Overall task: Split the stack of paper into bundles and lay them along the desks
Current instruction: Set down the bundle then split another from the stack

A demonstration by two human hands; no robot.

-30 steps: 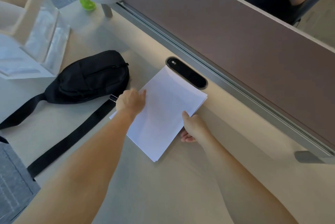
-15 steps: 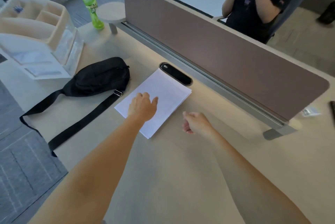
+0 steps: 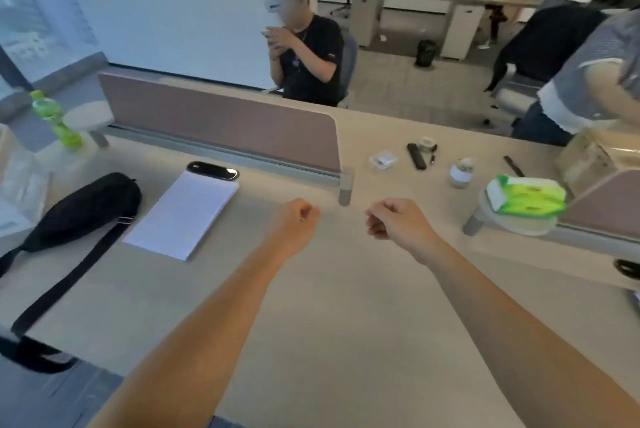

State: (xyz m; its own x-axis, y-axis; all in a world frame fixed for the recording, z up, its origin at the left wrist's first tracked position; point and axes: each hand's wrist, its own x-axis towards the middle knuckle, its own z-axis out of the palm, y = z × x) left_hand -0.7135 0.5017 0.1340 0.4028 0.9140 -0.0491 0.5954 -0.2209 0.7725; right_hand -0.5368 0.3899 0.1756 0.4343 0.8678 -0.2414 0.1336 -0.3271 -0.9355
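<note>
A flat white paper bundle (image 3: 183,213) lay on the pale wooden surface (image 3: 346,306).
The left hand (image 3: 294,225) and right hand (image 3: 398,223) hung apart from it, each grip curled up, holding nothing; a brown divider screen (image 3: 221,122) stood behind.

My left hand (image 3: 294,223) has lifted off the paper bundle (image 3: 183,213) and now hangs curled at its 3 o'clock, holding nothing. My right hand (image 3: 398,219) has released the bundle's edge and moved further toward 3 o'clock, curled above the surface (image 3: 346,306).
</note>
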